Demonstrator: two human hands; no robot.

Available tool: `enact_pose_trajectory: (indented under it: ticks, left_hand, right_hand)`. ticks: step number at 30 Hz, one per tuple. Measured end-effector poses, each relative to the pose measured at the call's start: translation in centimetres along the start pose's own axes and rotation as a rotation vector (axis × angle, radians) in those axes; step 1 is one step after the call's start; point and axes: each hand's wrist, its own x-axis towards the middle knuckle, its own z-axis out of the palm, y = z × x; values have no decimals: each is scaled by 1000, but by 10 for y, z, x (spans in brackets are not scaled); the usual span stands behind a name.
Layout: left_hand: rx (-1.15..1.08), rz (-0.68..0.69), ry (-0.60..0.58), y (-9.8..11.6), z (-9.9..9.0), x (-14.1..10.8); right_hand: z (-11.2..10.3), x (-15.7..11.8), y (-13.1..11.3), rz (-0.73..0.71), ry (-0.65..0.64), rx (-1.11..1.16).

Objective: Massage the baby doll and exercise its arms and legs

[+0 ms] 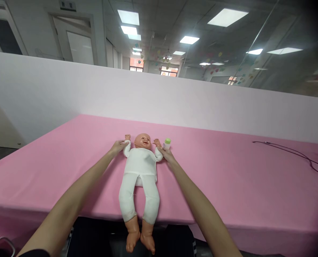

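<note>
A baby doll (140,162) in white cloth lies face up on the pink-covered table (223,178), its feet hanging over the front edge. Both doll arms are raised beside its head. My left hand (118,146) is closed on the doll's arm at the left of the picture. On the other side, my right hand (166,154) grips the opposite arm near the elbow. Just behind my right hand stands a small bottle (167,144) with a green cap, partly hidden by the doll's hand and my fingers.
A thin black cable (287,147) runs across the table at the right. Behind the table rises a low white wall (159,100) with glass above it. My legs (91,237) are under the table's front edge.
</note>
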Motion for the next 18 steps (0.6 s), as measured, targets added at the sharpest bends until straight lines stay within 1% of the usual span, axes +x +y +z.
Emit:
enact_pose_trajectory:
  ticks: [3, 5, 8, 10, 11, 13, 15, 16, 17, 18]
  left_hand:
    - [28, 189, -186, 8, -25, -25]
    - [135, 316, -322, 8, -38, -42]
    - [323, 441, -453, 2, -46, -61]
    - [431, 519, -499, -5, -46, -68]
    - [474, 557, -507, -8, -45, -70]
    - [527, 606, -512, -11, -43, -73]
    - [498, 588, -495, -12, -41, -74]
    - [450, 552, -453, -13, -40, -73]
    - [379, 505, -379, -13, -39, -72]
    - [290, 456, -273, -14, -38, -70]
  right_hand:
    - [-20, -21, -14, -66, -147, 45]
    - [-32, -33, -23, -105, -262, -23]
    - [-43, -48, -30, -127, -464, -223]
    - [-43, -56, -31, -153, -588, -306]
    - [-41, -59, -31, -171, -624, -325]
    - [-37, -65, -31, -204, -629, -342]
    - [-34, -69, -31, -196, -583, -343]
    - [-33, -69, -31, -179, -538, -328]
    - [-33, -69, -30, -165, -472, -295]
    - [-33, -67, -28, -159, -389, -243]
